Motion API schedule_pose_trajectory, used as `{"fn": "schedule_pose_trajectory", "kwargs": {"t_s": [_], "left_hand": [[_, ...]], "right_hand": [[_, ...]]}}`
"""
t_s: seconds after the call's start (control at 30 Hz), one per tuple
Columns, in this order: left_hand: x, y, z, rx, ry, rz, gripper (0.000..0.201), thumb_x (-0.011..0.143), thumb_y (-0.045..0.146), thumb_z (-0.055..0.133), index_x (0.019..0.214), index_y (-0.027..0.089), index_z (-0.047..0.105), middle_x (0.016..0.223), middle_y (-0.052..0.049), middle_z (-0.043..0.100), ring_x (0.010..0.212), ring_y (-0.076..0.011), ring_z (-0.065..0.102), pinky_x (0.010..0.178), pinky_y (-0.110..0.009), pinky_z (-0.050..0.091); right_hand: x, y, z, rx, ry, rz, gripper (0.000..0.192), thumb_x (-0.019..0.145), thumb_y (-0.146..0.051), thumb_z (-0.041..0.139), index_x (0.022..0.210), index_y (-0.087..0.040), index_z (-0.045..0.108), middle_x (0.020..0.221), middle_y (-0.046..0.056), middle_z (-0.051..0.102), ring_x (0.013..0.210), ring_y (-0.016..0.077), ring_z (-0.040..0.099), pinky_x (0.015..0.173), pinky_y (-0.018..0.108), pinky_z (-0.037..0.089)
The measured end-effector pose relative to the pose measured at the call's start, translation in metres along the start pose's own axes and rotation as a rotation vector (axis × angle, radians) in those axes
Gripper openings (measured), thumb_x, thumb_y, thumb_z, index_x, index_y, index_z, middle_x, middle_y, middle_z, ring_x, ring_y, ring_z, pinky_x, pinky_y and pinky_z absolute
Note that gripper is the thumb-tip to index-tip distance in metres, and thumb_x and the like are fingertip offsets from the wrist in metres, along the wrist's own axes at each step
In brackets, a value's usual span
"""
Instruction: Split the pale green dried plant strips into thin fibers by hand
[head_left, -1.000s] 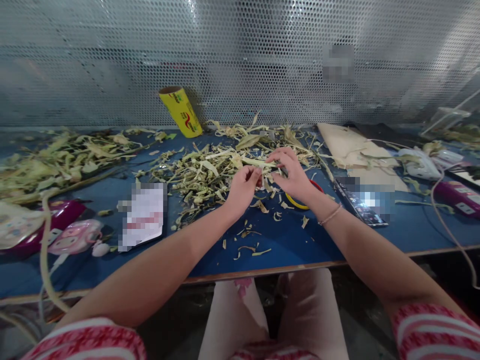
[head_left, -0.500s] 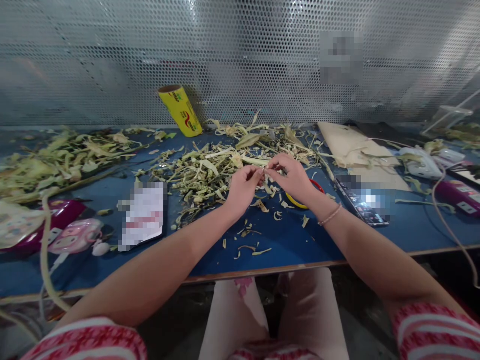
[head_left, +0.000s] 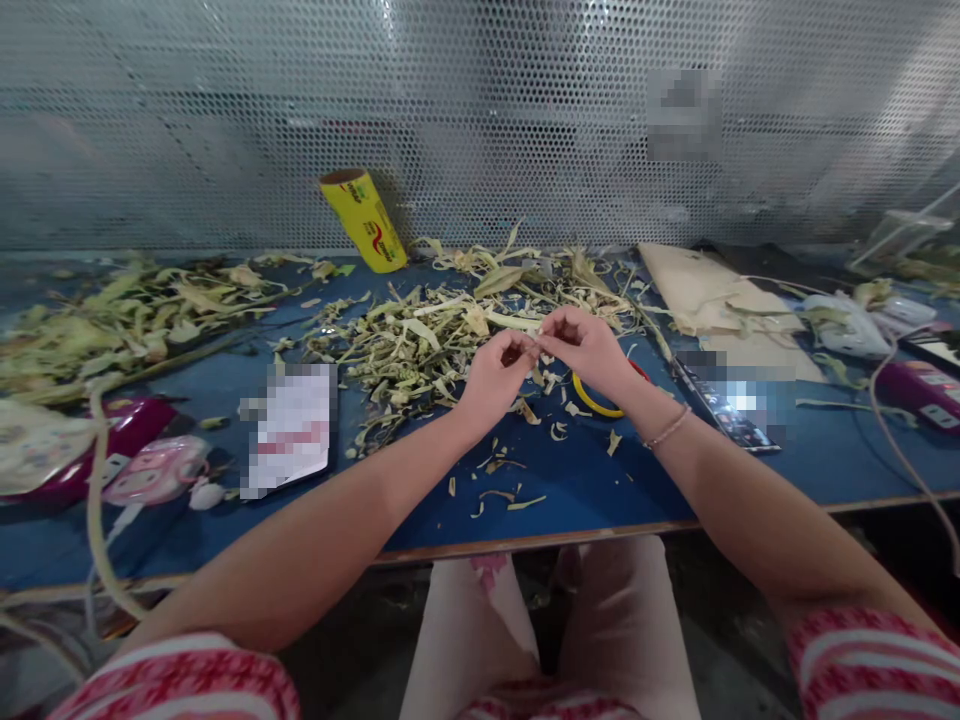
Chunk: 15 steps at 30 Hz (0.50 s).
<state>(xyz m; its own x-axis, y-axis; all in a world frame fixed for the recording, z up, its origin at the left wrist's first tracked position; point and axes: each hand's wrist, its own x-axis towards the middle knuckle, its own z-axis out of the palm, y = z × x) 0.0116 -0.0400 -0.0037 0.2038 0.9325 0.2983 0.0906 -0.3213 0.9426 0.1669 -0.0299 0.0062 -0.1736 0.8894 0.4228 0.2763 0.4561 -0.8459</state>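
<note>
My left hand [head_left: 497, 377] and my right hand [head_left: 586, 350] meet fingertip to fingertip over the blue table [head_left: 442, 480]. Both are closed in a pinch, and whatever lies between the fingers is too small to name. Just behind and left of them spreads a heap of pale green plant pieces [head_left: 405, 350]. Under my right hand and wrist a ring with yellow and red parts [head_left: 596, 400] is partly hidden. Several dry scraps [head_left: 499, 465] lie on the table in front of my hands.
A yellow tube [head_left: 367, 222] leans at the back near a perforated metal wall [head_left: 480, 120]. More leaves [head_left: 135, 320] lie left. A white card-like item [head_left: 291, 430] and pink case [head_left: 156, 470] sit front left. A lit phone [head_left: 727, 405] and brown cardboard [head_left: 705, 290] lie right.
Both hands have shifted slightly to the right in the picture, still pinched together at the fingertips. The things on the table look the same.
</note>
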Motion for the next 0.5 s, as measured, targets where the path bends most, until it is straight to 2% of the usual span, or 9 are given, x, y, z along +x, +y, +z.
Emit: {"fn": "schedule_pose_trajectory", "kwargs": {"t_s": [0.13,0.23,0.37,0.5], "left_hand": [[0.003,-0.006,0.000,-0.044,0.019,-0.017,0.014,0.080,0.027,0.061,0.071,0.017,0.056,0.065,0.002,0.054,0.061,-0.0099,0.049,0.062,-0.024,0.040],[0.006,-0.016,0.001,-0.159,0.033,-0.039,0.014,0.080,0.027,0.061,0.072,0.018,0.056,0.064,0.003,0.053,0.060,-0.0093,0.049,0.063,-0.024,0.041],[0.008,-0.025,0.001,-0.233,0.052,-0.055,0.015,0.080,0.030,0.062,0.073,0.018,0.058,0.066,0.002,0.054,0.062,-0.0091,0.049,0.063,-0.023,0.042],[0.009,-0.028,0.002,-0.247,0.060,-0.063,0.016,0.080,0.031,0.063,0.073,0.018,0.058,0.066,0.001,0.054,0.062,-0.0088,0.049,0.063,-0.023,0.043]], "right_hand": [[0.003,0.004,-0.003,-0.050,0.020,0.014,0.011,0.077,-0.027,0.058,0.084,-0.019,0.061,0.080,0.003,0.062,0.074,0.0151,0.057,0.070,0.031,0.047],[0.004,0.004,-0.004,-0.163,-0.041,0.064,0.013,0.075,-0.023,0.057,0.084,-0.017,0.065,0.087,0.005,0.065,0.082,0.0176,0.059,0.078,0.033,0.046],[0.004,0.002,-0.003,-0.196,-0.147,0.113,0.012,0.076,-0.024,0.056,0.081,-0.016,0.063,0.078,0.004,0.064,0.075,0.0160,0.057,0.073,0.032,0.044],[0.004,0.003,-0.004,-0.159,-0.106,0.142,0.011,0.079,-0.026,0.055,0.079,-0.016,0.061,0.071,0.001,0.061,0.068,0.0143,0.055,0.069,0.030,0.043]]}}
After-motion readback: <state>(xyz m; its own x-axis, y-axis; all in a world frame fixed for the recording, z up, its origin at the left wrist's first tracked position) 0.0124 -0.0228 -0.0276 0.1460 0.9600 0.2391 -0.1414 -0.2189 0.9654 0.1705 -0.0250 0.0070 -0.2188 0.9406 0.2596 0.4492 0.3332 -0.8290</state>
